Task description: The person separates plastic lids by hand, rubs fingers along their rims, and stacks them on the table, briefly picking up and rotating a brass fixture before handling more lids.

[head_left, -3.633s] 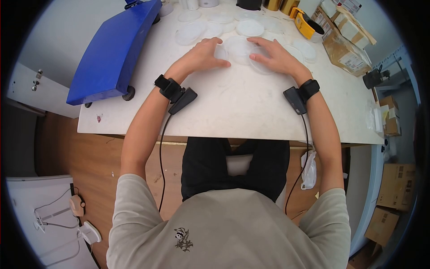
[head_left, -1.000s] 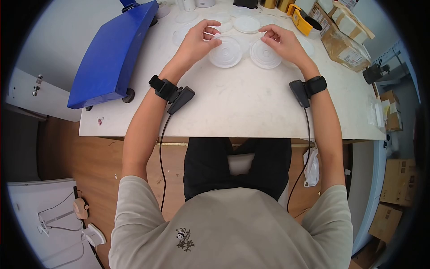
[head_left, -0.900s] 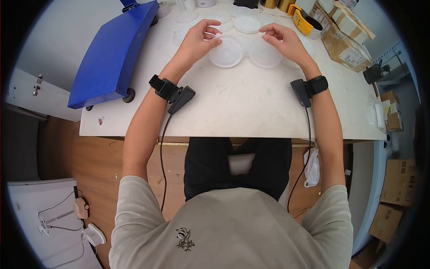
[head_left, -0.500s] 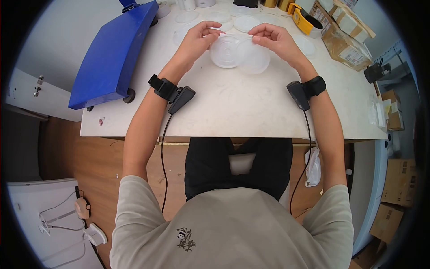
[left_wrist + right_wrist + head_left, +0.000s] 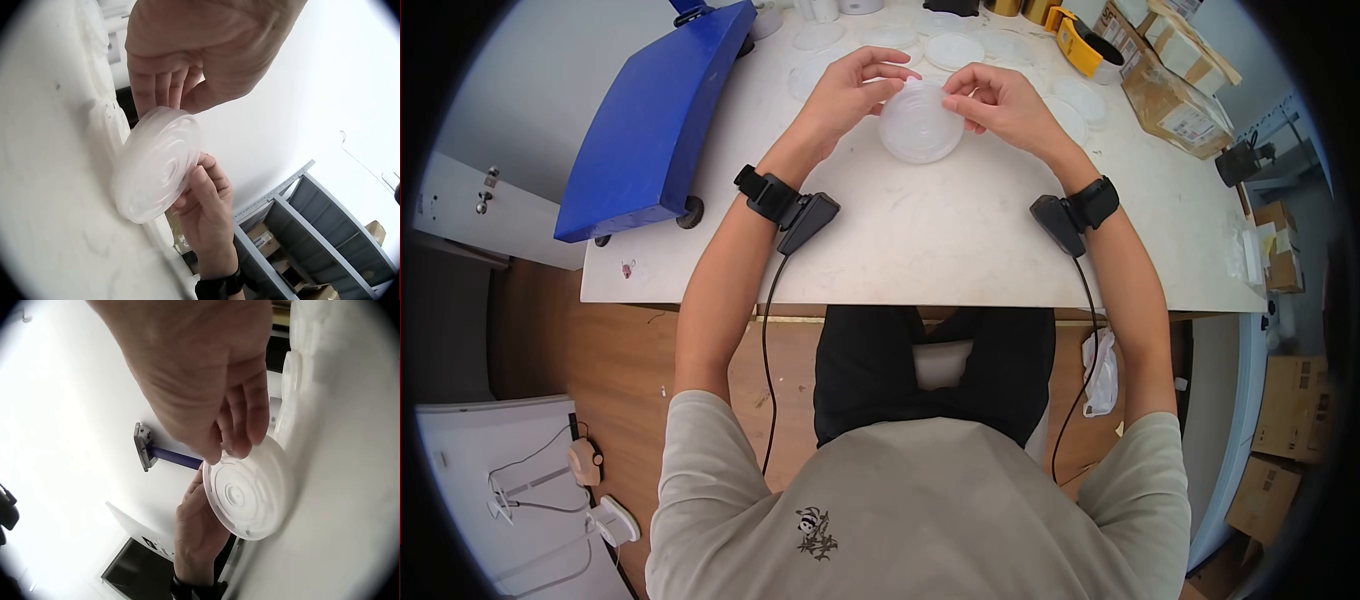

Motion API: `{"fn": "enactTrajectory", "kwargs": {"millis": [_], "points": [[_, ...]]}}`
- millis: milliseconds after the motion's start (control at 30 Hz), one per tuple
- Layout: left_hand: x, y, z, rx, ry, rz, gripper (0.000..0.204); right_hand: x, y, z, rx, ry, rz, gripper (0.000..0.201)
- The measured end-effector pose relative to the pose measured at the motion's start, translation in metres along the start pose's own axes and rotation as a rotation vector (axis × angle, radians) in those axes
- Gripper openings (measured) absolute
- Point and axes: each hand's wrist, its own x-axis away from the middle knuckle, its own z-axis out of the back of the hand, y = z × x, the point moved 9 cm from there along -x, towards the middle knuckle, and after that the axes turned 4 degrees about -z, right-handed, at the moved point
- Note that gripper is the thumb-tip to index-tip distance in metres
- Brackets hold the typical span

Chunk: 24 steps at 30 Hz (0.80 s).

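Two round translucent lids (image 5: 922,125) overlap face to face above the table in the head view, tilted between the hands. My left hand (image 5: 847,97) pinches their upper left edge with thumb and fingers. On the other side my right hand (image 5: 1007,108) grips the upper right edge. In the left wrist view the ringed lid (image 5: 159,165) stands steeply tilted, one hand at its top and the other at its lower right. The right wrist view shows the lid's ringed face (image 5: 240,494), with the right fingertips on its upper rim.
More translucent lids (image 5: 955,50) lie spread on the white table (image 5: 860,240) behind the hands. A blue platform on wheels (image 5: 650,120) stands at left. A yellow and black object (image 5: 1082,45) and taped cardboard boxes (image 5: 1170,105) are at right.
My right hand has moved left with its lid, which now lies over the lid at my left hand. Earlier the two lids were apart, side by side.
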Motion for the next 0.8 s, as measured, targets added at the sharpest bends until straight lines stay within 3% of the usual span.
{"fn": "enactTrajectory", "kwargs": {"millis": [200, 800], "points": [[0.000, 0.001, -0.001, -0.026, -0.016, -0.011, 0.036, 0.000, -0.006, 0.006, 0.218, 0.081, 0.071, 0.021], [-0.001, -0.002, -0.003, -0.007, -0.013, 0.017, 0.033, -0.002, -0.002, 0.011, 0.280, 0.164, 0.096, 0.025]]}}
